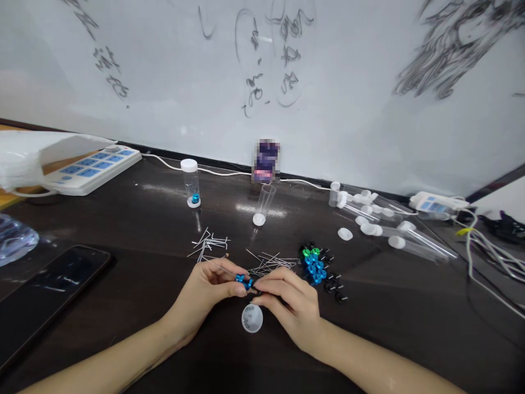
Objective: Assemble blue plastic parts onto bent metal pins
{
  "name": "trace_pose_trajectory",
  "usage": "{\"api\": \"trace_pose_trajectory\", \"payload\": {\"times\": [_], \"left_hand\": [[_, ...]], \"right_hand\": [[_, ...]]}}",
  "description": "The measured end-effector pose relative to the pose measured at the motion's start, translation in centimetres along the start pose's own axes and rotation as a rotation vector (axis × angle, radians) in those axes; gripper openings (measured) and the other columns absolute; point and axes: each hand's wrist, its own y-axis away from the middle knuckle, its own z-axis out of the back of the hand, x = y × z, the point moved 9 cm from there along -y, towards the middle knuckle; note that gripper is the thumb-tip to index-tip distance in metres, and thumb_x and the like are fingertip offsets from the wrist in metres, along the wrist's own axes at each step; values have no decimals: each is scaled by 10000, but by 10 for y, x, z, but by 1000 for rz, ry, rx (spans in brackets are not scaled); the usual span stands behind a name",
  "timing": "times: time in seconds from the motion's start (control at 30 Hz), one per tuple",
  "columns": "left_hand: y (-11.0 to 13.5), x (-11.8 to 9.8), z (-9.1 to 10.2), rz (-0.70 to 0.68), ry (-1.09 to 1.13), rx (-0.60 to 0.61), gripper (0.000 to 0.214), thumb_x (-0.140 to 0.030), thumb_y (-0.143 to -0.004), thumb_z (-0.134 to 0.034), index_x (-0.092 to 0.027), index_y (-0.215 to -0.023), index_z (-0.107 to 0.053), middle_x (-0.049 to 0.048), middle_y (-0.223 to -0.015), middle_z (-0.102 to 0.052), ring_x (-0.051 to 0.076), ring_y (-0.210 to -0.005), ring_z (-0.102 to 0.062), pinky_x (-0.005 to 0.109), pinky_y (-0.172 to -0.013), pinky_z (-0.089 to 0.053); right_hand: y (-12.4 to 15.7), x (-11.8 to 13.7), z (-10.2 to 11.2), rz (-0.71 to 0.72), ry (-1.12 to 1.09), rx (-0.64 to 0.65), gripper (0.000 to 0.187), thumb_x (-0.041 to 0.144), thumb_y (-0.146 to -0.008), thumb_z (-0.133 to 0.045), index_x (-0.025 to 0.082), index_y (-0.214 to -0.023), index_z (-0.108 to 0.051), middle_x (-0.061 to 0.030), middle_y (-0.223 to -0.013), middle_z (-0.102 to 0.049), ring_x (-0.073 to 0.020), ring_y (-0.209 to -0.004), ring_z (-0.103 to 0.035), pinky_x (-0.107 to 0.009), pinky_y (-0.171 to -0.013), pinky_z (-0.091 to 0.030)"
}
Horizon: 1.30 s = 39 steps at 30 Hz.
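At the lower middle of the frame, on a dark table point(389, 328), both hands meet over a small blue piece point(243, 281). The left hand point(205, 290) pinches the piece between thumb and fingertips, with a thin pin sticking out up-left of its fingers. The right hand point(292, 303) has its fingers curled and pinched shut on the piece's right end, where something small and dark also shows. A white cap point(251, 318) lies on the table just below the hands, between the wrists.

Just above the hands lie two loose heaps of pins point(210, 242), and to the right of these a cluster of blue, green and black parts point(318, 269). Further up stand a capped vial point(191, 183) with a blue part inside and an open vial point(263, 203). More vials point(383, 219) and caps are scattered at middle right. A phone point(49, 290) lies at lower left, and a power strip point(92, 166) at upper left.
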Motion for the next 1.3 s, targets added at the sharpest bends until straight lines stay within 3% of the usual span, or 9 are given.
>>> {"api": "trace_pose_trajectory", "payload": {"times": [0.37, 0.93, 1.17, 1.3], "left_hand": [[2, -3, -2, -10, -34, 11, 194, -129, -670, -812, -192, -838, -738, 4, -784, -784, 125, -728, -704, 200, -722, -529], [1, -7, -6, -36, -78, 12, 175, -134, -685, -802, -185, -827, -713, 8, -805, -773, 152, -760, -714, 236, -751, -544], [2, -6, -6, -22, -92, 1, 158, -161, -701, -795, -189, -828, -705, 9, -797, -773, 153, -758, -710, 241, -753, -536], [1, -6, 0, -27, -102, -49, 172, -172, -689, -807, -200, -824, -704, -9, -780, -759, 129, -739, -688, 209, -726, -522]], "right_hand": [[2, -16, 0, -143, -78, -25, 143, 153, -842, -706, 213, -946, -628, -15, -817, -661, -162, -720, -635, -279, -643, -521], [10, -32, -11, -327, -262, 20, 179, 156, -939, -543, 244, -1063, -448, 25, -785, -624, -121, -641, -697, -216, -600, -565], [6, -28, -13, -316, -239, 69, 52, 219, -973, -490, 214, -1022, -471, 19, -734, -610, -122, -630, -688, -212, -584, -571], [5, -27, -17, -326, -207, 113, 124, 199, -955, -518, 211, -1061, -455, 4, -762, -641, -134, -660, -678, -239, -611, -564]]}}
